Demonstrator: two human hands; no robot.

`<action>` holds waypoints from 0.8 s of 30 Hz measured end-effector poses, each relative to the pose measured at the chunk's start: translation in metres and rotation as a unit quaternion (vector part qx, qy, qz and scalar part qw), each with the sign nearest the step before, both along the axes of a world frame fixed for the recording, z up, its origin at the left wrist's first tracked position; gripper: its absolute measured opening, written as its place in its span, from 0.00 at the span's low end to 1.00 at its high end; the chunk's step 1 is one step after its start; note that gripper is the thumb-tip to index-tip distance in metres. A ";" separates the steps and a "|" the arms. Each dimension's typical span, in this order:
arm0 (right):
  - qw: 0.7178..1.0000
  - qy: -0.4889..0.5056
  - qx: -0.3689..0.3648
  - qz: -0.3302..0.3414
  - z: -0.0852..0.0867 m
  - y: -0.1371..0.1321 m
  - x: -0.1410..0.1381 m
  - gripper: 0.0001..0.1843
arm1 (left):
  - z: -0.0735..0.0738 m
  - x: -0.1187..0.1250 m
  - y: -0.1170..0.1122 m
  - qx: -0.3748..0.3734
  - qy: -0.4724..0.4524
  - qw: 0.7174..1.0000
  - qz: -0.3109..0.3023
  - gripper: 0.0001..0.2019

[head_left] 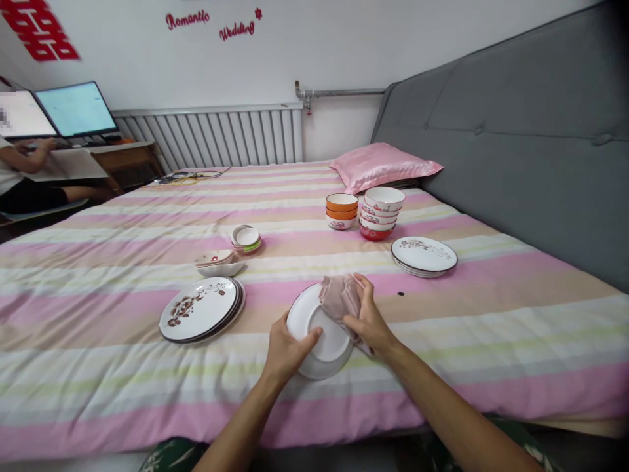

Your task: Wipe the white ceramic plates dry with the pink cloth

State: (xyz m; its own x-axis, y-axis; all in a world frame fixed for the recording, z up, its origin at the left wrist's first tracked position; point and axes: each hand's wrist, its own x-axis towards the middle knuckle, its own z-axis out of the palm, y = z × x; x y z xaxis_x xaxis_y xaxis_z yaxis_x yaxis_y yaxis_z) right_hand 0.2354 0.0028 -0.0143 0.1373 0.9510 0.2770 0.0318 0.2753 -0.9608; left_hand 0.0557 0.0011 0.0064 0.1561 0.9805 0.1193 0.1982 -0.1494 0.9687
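The left hand holds a white plate by its near-left rim, with the thumb on the upper face and the fingers clamped underneath. The plate is tilted, raised just above the striped bed near its front edge, and its visible face is bare. The right hand has its fingers closed on a crumpled pinkish cloth, which it presses against the upper right part of the plate. A stack of flower-patterned plates lies flat on the bed to the left of the held plate, with nothing on its top plate. A second stack of plates with dark rims lies to the right and farther back, its top plate likewise bare. Between them, toward the far side, stand two stacks of nested bowls side by side. The orange bowls sit over a white patterned one. The white bowls rest in a red bowl at the base. The top bowl of each stack shows an empty interior. A small nest of round dishes and a pair of shallow dishes lie left of centre, each holding only the dishes beneath. A small dark object lies on the bed near the right hand. A pink pillow rests against the grey headboard. At the far left, another person sits at a worktop with two monitors.
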 end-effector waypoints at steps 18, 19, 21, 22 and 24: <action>0.994 0.039 -0.066 -0.075 0.013 0.015 0.026 0.13 | 0.007 0.001 0.001 0.012 0.031 0.999 0.011 0.27; 0.993 0.017 -0.068 -0.094 0.011 0.016 0.027 0.14 | 0.006 0.001 0.002 0.016 0.032 0.999 0.006 0.28; 0.989 -0.021 -0.073 -0.128 0.008 0.017 0.029 0.17 | 0.005 -0.001 0.002 0.021 0.035 0.999 -0.001 0.32; 0.987 -0.039 -0.075 -0.138 0.006 0.017 0.030 0.18 | 0.005 -0.001 0.002 0.023 0.038 0.999 -0.004 0.33; 0.983 -0.079 -0.076 -0.149 0.005 0.017 0.031 0.19 | 0.004 -0.002 0.002 0.027 0.042 0.999 -0.003 0.36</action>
State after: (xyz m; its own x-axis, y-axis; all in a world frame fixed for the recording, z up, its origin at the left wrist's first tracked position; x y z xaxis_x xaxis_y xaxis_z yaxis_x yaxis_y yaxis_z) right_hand 0.2666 0.0198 -0.0091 0.3819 0.9074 0.1752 0.2415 0.0850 -0.9667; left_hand 0.0535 0.0031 0.0103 0.1732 0.9721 0.1581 0.2783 -0.2023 0.9390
